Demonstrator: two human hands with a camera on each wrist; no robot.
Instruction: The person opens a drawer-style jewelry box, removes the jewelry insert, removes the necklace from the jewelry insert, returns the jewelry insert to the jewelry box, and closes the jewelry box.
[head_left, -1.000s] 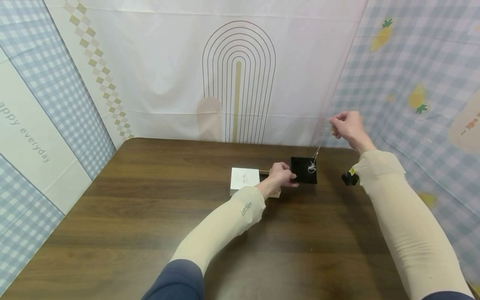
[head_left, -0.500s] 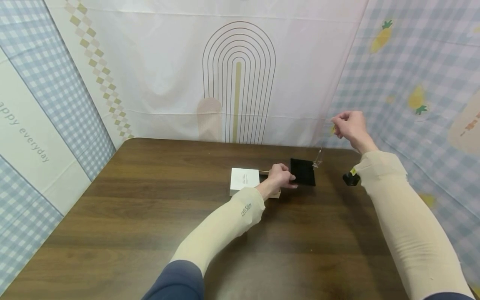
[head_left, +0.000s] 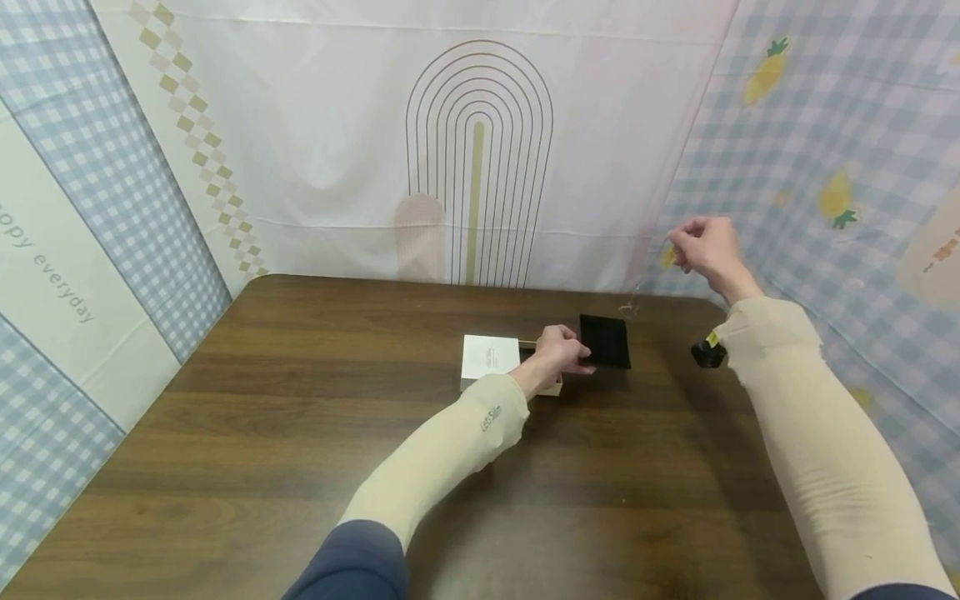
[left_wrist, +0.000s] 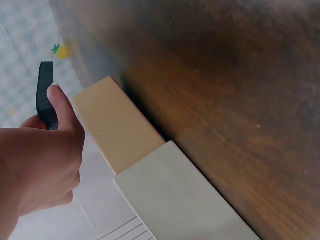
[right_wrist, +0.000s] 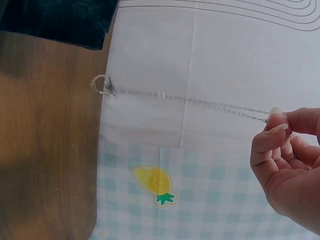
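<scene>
My left hand (head_left: 557,350) pinches a thin black velvet pad (head_left: 609,342) by its near left side, between thumb and fingers, and holds it tilted above the table. Up and to the right, my right hand (head_left: 703,243) pinches a fine silver chain necklace (right_wrist: 190,101) between thumb and index finger. The chain hangs doubled, and a small silver pendant (right_wrist: 104,86) dangles from its low end, apart from the pad. Beneath the left hand lies a white jewelry box (head_left: 489,357) with its tan drawer (left_wrist: 120,125) slid partly out. The left forearm hides some of the drawer.
The brown wooden table (head_left: 300,417) extends toward me and to the left. A white printed cloth (head_left: 330,150) hangs along its back edge, with checked cloth (head_left: 870,275) at the right. A black wrist device (head_left: 708,353) sits on the right wrist.
The pendant has lifted off the black pad and swung out past its far right corner. My right hand has risen slightly and moved a little right. The left hand has barely moved.
</scene>
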